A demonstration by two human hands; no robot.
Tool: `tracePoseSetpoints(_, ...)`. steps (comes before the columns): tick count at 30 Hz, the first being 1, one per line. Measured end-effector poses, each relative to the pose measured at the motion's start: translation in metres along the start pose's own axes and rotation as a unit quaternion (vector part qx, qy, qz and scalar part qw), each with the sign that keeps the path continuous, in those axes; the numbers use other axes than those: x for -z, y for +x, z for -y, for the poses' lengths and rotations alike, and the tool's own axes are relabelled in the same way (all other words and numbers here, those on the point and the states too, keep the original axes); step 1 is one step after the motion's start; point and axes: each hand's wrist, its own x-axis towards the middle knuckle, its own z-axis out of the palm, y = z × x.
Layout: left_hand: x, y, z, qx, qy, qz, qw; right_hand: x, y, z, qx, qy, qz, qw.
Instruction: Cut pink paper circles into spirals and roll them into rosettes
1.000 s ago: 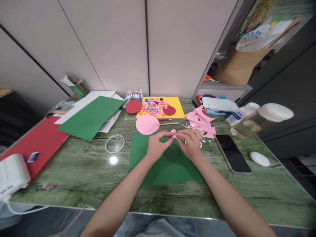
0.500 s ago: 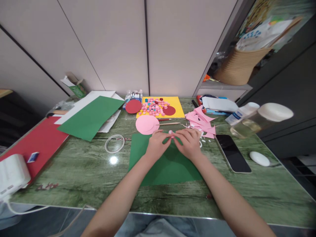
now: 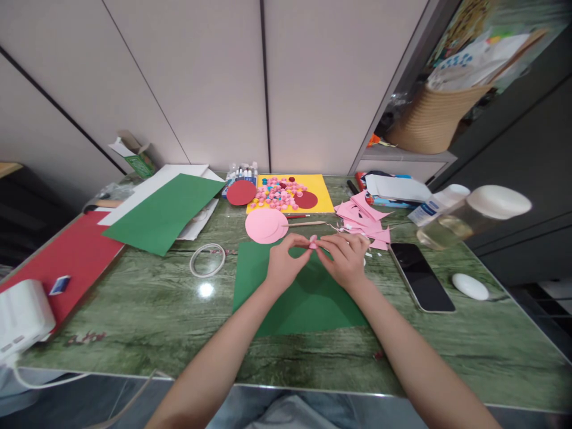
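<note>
A small pink paper roll (image 3: 313, 241) is pinched between the fingertips of my left hand (image 3: 288, 261) and my right hand (image 3: 344, 257). Both hands hover over a green paper sheet (image 3: 308, 304) on the table. Just beyond them lie pink paper circles (image 3: 263, 225) and a thin wooden stick (image 3: 308, 224). Farther back, a yellow sheet (image 3: 324, 186) bears a pile of small rolled paper pieces (image 3: 279, 193), mostly pink, and a dark red circle (image 3: 307, 199). Another red circle (image 3: 241, 192) rests to its left.
Pink paper scraps (image 3: 364, 217) lie beyond my right hand, with a phone (image 3: 420, 277), a white mouse (image 3: 470, 286) and a lidded bottle (image 3: 473, 217) farther right. On the left are a tape roll (image 3: 207, 260), green paper (image 3: 167, 211), red paper (image 3: 80, 250) and a white charger (image 3: 24, 319).
Both hands have shifted slightly to the right, and the fingers have changed their pinch. The pink roll has turned between the fingertips.
</note>
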Motion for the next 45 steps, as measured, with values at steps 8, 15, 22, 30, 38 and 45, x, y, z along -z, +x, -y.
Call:
tracePoseSetpoints(8,0.0015,-0.0014,0.0045,-0.141,0.125,-0.013,0.982,0.0004,0.0000,-0.0004,0.005,0.006,0.001,1.000)
tracePoseSetpoints(15,-0.0021,-0.0035,0.0015,-0.005,0.034,-0.012,0.999,0.0002,-0.0003,-0.0002,-0.006,0.012,0.012,1.000)
tracePoseSetpoints(22,-0.0061,-0.0016,0.0022,0.061,-0.094,-0.001,0.994,-0.0005,-0.0009,-0.0010,-0.006,0.014,0.008,1.000)
tracePoseSetpoints(30,0.0002,-0.0001,0.0003,0.091,-0.154,0.004,0.984,0.0001,-0.0011,-0.0009,0.003,0.017,0.019,1.000)
tracePoseSetpoints(38,-0.0018,0.0047,0.0038,0.160,-0.202,-0.013,0.966,0.0025,0.0017,0.0037,0.027,0.034,0.030,0.999)
tracePoseSetpoints(45,-0.0041,0.0034,0.0078,0.181,-0.204,-0.031,0.962,0.0015,-0.0012,0.0032,0.025,0.028,0.034,0.999)
